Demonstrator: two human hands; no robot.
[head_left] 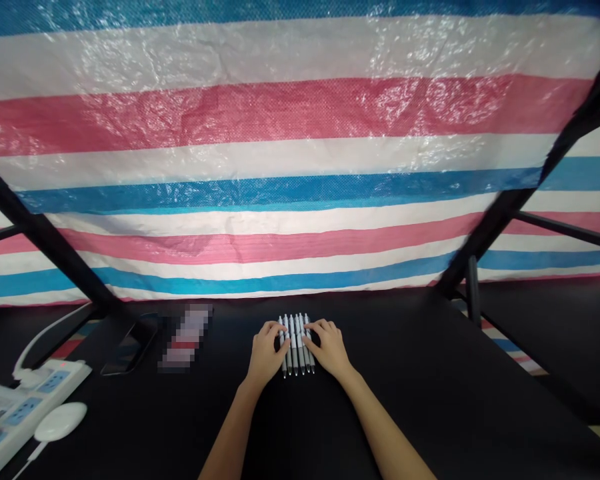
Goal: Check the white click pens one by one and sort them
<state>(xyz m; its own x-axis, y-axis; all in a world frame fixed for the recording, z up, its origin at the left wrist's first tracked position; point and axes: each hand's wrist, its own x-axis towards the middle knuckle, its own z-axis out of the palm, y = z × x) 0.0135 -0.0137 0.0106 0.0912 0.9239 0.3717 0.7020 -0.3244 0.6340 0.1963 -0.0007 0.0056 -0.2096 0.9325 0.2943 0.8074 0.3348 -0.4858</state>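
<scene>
Several white and grey pens point(295, 347) lie side by side in a row on the black table point(300, 427), their tips toward me. My left hand point(269, 350) is at the left side of the row, its thumb and fingers curled against the outer pens. On the right side, my right hand point(329, 343) touches the row in the same way, thumb and fingertips on the pens. The row lies between both hands, and parts of the outer pens are hidden under the fingers.
To the left lie a dark phone point(130, 348) and a blurred-out flat item point(186, 339). A white power strip point(30, 407) with cables and a white round device point(61, 421) sit at the far left. Striped sheeting point(280, 160) hangs behind, between black frame bars point(510, 200).
</scene>
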